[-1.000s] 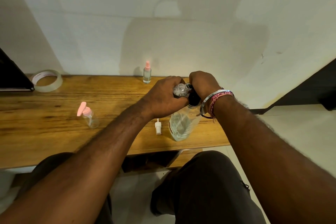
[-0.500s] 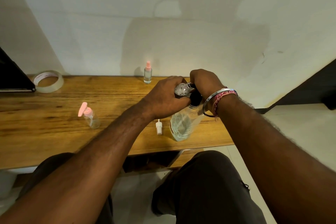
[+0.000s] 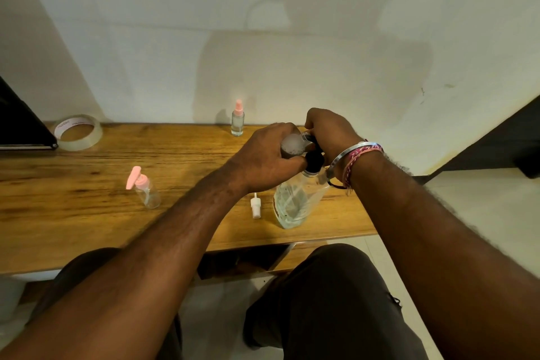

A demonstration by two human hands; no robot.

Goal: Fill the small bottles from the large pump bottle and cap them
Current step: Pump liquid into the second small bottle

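Filling looks about midway: the left hand (image 3: 264, 155) is curled round a small bottle (image 3: 293, 145), held at the black pump head (image 3: 315, 159) of the large pump bottle (image 3: 298, 202), which the right hand (image 3: 330, 133) grips from above. 1 white spray cap (image 3: 255, 208) lies loose just left of it. 2 pink-topped bottles wait capped: the far one (image 3: 237, 120) looks filled, the left one (image 3: 143, 188) looks empty. The wooden table (image 3: 87, 213) meets a pale wall (image 3: 263, 38), with a tape roll (image 3: 78, 132) far left.

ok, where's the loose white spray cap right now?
Head view: the white spray cap lies on the wooden table near its front edge, just left of the large pump bottle, below the left forearm, well right of the pink-pump bottle.
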